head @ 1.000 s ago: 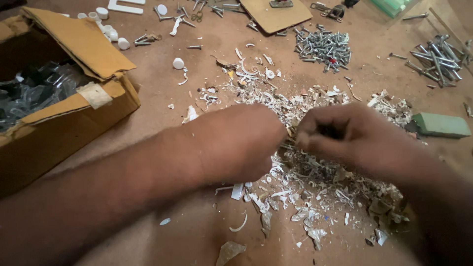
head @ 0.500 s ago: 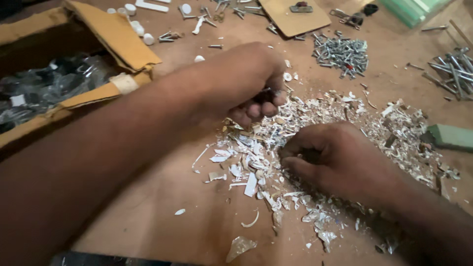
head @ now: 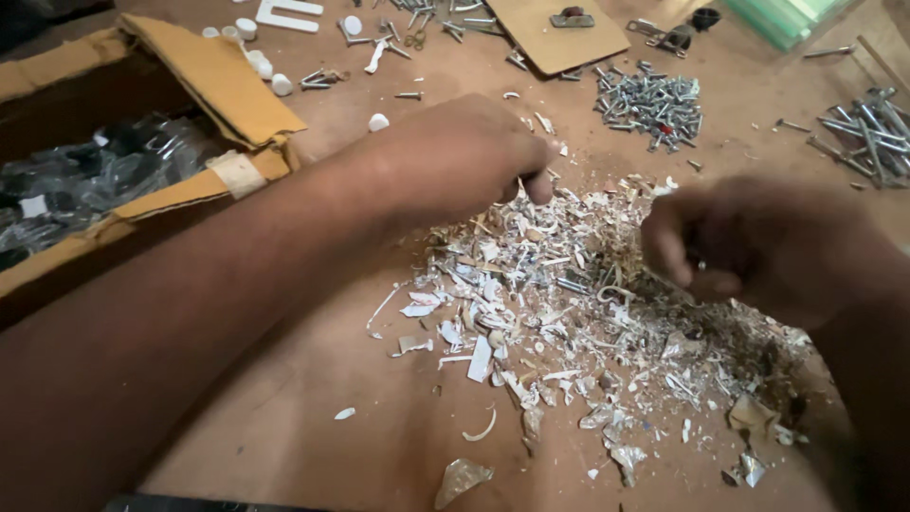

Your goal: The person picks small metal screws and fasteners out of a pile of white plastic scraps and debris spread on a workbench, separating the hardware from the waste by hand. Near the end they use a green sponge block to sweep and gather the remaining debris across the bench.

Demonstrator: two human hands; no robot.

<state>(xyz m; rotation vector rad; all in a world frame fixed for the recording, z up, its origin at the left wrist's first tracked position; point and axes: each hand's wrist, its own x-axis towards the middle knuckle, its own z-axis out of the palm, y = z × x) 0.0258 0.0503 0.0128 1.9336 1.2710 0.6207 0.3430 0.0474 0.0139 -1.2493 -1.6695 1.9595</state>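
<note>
**Two hands over a heap of scraps**

Where the brown board [head: 284, 417] is strewn thickest, a pile of white shavings and chips [head: 559, 303] lies in the middle. Over its far edge the left hand [head: 455, 161] curls knuckles-up, fingertips pinched together; what they grip cannot be made out. At the pile's right edge, the blurred right hand [head: 758, 242] is loosely clenched. A cardboard box [head: 190, 104] sits far left, a heap of screws [head: 654, 100] beyond.

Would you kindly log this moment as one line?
left hand: picking in debris pile | right hand: curled, blurred | cardboard box: open
</note>
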